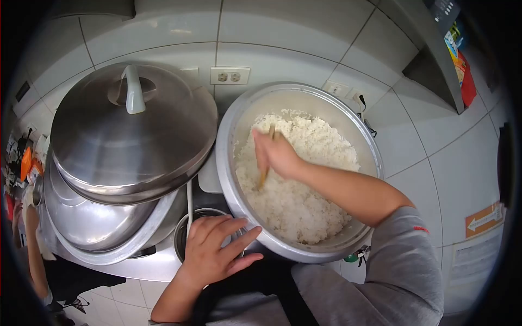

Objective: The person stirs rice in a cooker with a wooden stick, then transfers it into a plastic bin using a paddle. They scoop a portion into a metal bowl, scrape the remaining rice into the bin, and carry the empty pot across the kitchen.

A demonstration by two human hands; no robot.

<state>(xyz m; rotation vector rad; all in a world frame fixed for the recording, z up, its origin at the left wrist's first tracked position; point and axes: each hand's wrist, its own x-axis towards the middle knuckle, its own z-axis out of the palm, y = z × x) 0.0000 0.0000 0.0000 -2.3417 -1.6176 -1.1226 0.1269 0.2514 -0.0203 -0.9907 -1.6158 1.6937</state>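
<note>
A large round metal pot (232,187) stands in front of me, filled with white cooked rice (304,212). My right hand (278,155), slightly blurred, is closed around a wooden paddle (263,179) seen edge-on. Its lower end meets the rice on the left side of the pot. Over a small metal pot (179,239), my left hand (215,247) is open with its fingers stretched out. Its fingertips reach the big pot's outer wall. A pale long handle (190,201) rises from the small pot behind that hand.
At left, a big domed steel lid (136,141) with a white handle rests on stacked metal basins (103,217). Wall outlets (230,75) sit behind the pots. A grey shelf (435,70) juts out upper right. Another person's arm (35,255) shows at far left.
</note>
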